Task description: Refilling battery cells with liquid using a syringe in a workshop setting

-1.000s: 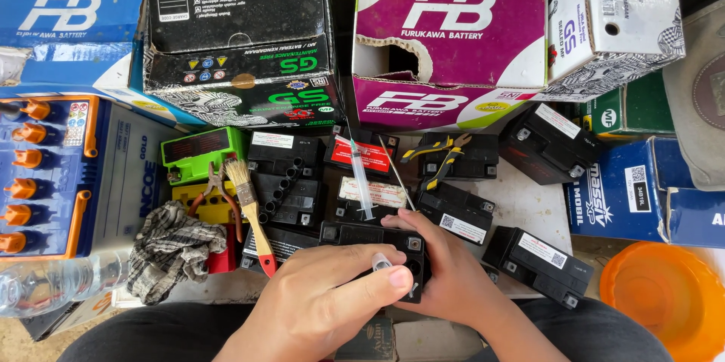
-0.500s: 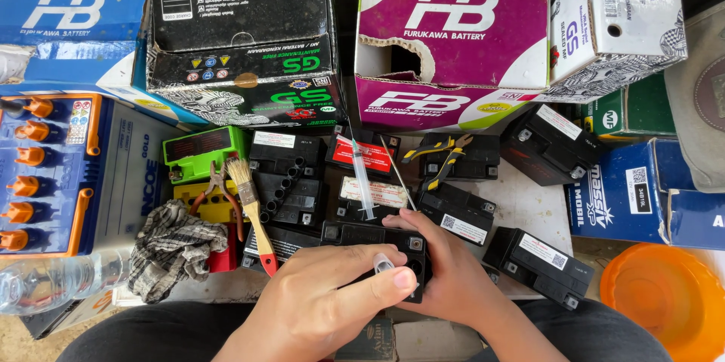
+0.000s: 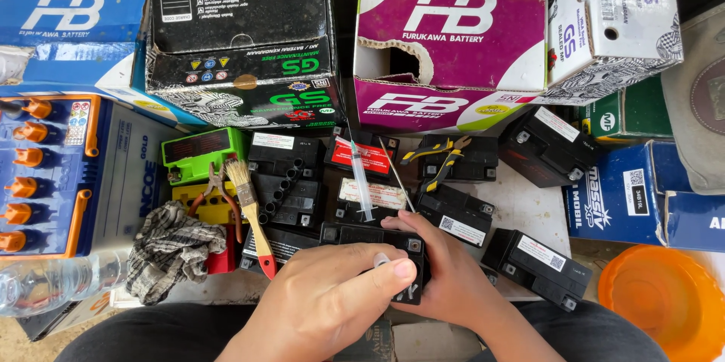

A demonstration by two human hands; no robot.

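Note:
A small black battery (image 3: pixel 361 235) sits at the near edge of the white board, just in front of my lap. My right hand (image 3: pixel 447 275) wraps around its right side and holds it. My left hand (image 3: pixel 332 303) lies over the battery's top, thumb and fingers pinched on a small clear plastic piece (image 3: pixel 381 260) that is pressed against the top of the battery. What lies under the piece is hidden by my thumb.
Several more small black batteries (image 3: pixel 538 256) lie around. A syringe (image 3: pixel 361 179), a paintbrush (image 3: pixel 251 211), yellow-handled pliers (image 3: pixel 438 157), a checked rag (image 3: pixel 172 249), a large blue battery with orange caps (image 3: pixel 45 173), cardboard boxes (image 3: pixel 449 37), an orange bowl (image 3: pixel 664 301) and a water bottle (image 3: pixel 45 283) surround them.
My left thumb has slid a little forward and down over the clear piece, covering more of it. The battery and my right hand stay where they were.

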